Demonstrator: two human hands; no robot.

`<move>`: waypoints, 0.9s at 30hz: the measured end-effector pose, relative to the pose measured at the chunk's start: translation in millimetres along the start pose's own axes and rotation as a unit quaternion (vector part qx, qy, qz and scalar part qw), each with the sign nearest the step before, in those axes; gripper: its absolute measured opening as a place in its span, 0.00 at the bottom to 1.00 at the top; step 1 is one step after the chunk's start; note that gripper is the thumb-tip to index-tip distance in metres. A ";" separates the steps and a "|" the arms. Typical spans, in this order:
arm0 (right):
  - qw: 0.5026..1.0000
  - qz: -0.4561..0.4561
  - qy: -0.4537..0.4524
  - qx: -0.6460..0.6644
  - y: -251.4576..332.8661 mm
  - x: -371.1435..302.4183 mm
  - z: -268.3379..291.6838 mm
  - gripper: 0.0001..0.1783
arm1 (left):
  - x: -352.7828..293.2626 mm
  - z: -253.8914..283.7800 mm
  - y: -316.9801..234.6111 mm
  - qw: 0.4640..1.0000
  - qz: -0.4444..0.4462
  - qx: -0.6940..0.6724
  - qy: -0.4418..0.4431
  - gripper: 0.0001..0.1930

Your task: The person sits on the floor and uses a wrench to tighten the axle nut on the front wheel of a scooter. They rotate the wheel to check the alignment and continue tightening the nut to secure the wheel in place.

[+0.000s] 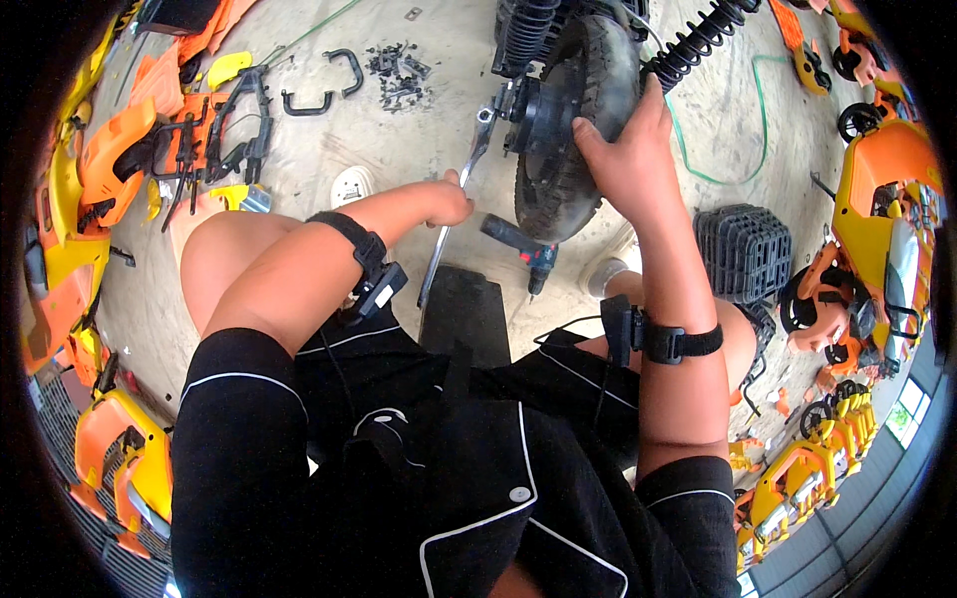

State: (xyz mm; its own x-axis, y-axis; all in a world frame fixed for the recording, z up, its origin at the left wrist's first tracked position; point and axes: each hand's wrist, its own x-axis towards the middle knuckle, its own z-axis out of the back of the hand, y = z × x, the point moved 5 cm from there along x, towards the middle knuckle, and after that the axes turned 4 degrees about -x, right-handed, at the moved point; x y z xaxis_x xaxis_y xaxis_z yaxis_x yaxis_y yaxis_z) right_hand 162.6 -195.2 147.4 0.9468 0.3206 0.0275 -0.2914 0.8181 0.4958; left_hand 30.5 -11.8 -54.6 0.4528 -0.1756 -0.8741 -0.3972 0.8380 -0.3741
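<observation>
A black, dusty wheel with a knobby tyre (566, 194) stands in front of me, joined to a machine with coil-spring shock absorbers (686, 48). My left hand (451, 202) is closed round a long metal wrench (473, 159). The upper end of that wrench meets the hub (528, 115) on the wheel's left side. Whether its jaw sits fully on a nut is too small to tell. With thumb and fingers spread, my right hand (630, 157) grips the tyre's right side. A cordless drill (526, 251) lies on the floor just below the wheel.
Loose bolts (401, 78) and black bent handles (344, 75) lie at far left, near a black metal frame (239, 125). A black grille-like basket (743, 251) stands right. Yellow-orange vehicle bodies (877, 219) line both sides. A green cord (763, 149) crosses the floor.
</observation>
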 end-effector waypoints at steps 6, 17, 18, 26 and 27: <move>1.000 -0.013 0.017 0.006 -3.7 -12.0 6.8 0.56 | 18.3 -5.2 -6.5 0.993 -0.022 0.103 0.044 0.40; 0.997 -0.021 0.078 0.010 -6.5 -27.4 -3.0 0.57 | 93.8 -38.4 9.9 0.884 -0.129 0.438 0.103 0.21; 0.996 -0.032 0.087 0.005 -6.9 -27.8 -2.4 0.58 | 94.6 -32.0 13.0 0.916 -0.093 0.384 0.069 0.20; 0.987 -0.073 0.142 -0.001 -6.4 -24.7 -0.7 0.58 | 102.1 2.2 20.5 0.985 0.045 0.168 0.009 0.23; 0.986 -0.073 0.148 -0.003 -7.3 -24.2 -0.6 0.58 | 99.5 5.4 15.6 0.984 0.050 0.168 0.018 0.24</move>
State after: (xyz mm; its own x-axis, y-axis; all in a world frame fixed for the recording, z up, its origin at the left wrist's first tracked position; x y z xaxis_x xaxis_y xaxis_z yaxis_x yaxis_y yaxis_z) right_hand 141.8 -208.7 142.5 0.8981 0.3230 -0.2984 -0.1557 0.8682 0.4712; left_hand 73.7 -13.4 -145.7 0.3933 -0.0972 -0.9143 -0.1490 0.9745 -0.1677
